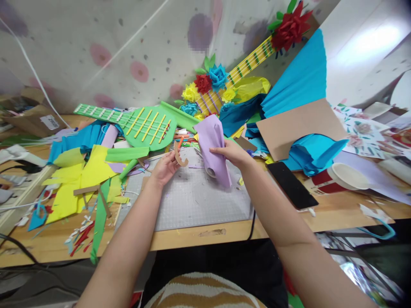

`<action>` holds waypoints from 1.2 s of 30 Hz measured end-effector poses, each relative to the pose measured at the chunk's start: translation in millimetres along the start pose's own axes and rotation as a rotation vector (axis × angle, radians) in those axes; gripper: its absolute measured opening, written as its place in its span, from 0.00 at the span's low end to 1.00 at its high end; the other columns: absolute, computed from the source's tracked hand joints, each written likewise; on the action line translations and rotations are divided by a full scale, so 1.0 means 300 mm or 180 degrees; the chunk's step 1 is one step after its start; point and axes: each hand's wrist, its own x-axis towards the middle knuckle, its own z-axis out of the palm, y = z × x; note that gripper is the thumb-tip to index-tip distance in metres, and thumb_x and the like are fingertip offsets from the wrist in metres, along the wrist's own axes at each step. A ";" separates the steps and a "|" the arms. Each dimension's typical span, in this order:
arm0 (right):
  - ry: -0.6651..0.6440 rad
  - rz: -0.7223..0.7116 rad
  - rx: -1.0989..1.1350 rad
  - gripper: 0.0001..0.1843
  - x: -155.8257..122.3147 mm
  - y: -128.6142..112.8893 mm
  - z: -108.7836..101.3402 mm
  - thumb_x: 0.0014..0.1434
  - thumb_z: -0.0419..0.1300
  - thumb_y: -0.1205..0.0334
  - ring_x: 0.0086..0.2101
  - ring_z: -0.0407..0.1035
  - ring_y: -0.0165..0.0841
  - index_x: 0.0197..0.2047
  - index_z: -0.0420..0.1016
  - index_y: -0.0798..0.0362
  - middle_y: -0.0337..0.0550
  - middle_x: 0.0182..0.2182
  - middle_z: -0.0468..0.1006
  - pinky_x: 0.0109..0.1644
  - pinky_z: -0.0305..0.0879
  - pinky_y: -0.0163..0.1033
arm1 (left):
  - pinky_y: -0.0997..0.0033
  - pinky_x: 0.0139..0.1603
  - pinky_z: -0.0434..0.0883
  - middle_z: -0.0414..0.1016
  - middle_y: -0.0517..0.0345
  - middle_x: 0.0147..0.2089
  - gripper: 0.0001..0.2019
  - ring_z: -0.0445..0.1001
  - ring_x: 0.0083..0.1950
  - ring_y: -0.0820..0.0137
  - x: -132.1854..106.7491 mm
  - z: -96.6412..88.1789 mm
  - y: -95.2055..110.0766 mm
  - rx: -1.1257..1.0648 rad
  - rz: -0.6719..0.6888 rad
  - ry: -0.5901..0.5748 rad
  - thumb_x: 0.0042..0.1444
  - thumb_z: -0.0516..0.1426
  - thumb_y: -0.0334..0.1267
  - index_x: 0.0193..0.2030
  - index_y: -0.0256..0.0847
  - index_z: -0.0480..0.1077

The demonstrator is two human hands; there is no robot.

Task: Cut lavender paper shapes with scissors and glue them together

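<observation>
Purple creased ppr [212, 134] in R grip [236, 152]; curved cardbd strip [178, 158], L grip [165, 168].

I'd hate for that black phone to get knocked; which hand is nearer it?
Right. The right hand, gripping purple paper, is up and left of the black phone in the view; the left hand, holding a curved cardboard piece, is farther left. Neither touches it.

Pale wall [69, 55], pink and purple spots, 10 to 12 o'clock. Bright glare [377, 40] on whitish area, 2 o'clock. Wooden surface [183, 240], front edge 6 o'clock.
</observation>
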 end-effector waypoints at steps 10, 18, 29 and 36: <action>-0.0059 -0.0051 -0.0472 0.14 0.076 0.002 0.011 0.41 0.63 0.64 0.36 0.69 0.37 0.36 0.73 0.54 0.44 0.34 0.76 0.41 0.67 0.43 | 0.81 0.31 0.69 0.73 0.59 0.29 0.08 0.71 0.29 0.79 0.009 -0.011 0.007 -0.0237 0.0072 0.0157 0.57 0.51 0.31 0.37 0.34 0.71; -0.0056 0.0323 0.0352 0.17 0.113 -0.004 0.096 0.41 0.64 0.65 0.32 0.70 0.33 0.38 0.70 0.54 0.43 0.35 0.76 0.38 0.67 0.40 | 0.77 0.35 0.71 0.73 0.56 0.29 0.10 0.72 0.30 0.77 0.011 -0.012 0.015 -0.0424 0.0112 0.0241 0.59 0.49 0.31 0.36 0.34 0.71; 0.0043 0.0679 0.1571 0.11 0.068 0.055 0.086 0.48 0.56 0.74 0.25 0.68 0.27 0.36 0.69 0.53 0.37 0.26 0.76 0.32 0.68 0.34 | 0.81 0.29 0.70 0.71 0.57 0.26 0.10 0.71 0.26 0.78 0.002 -0.019 0.040 -0.0705 0.0103 0.0197 0.58 0.48 0.32 0.36 0.32 0.70; 0.0732 0.0339 0.0950 0.12 0.061 0.064 0.063 0.47 0.57 0.62 0.27 0.68 0.29 0.38 0.69 0.53 0.39 0.30 0.76 0.33 0.67 0.36 | 0.80 0.30 0.70 0.71 0.58 0.26 0.09 0.71 0.26 0.78 -0.001 -0.026 0.045 -0.0512 0.0063 0.0073 0.57 0.51 0.33 0.36 0.32 0.71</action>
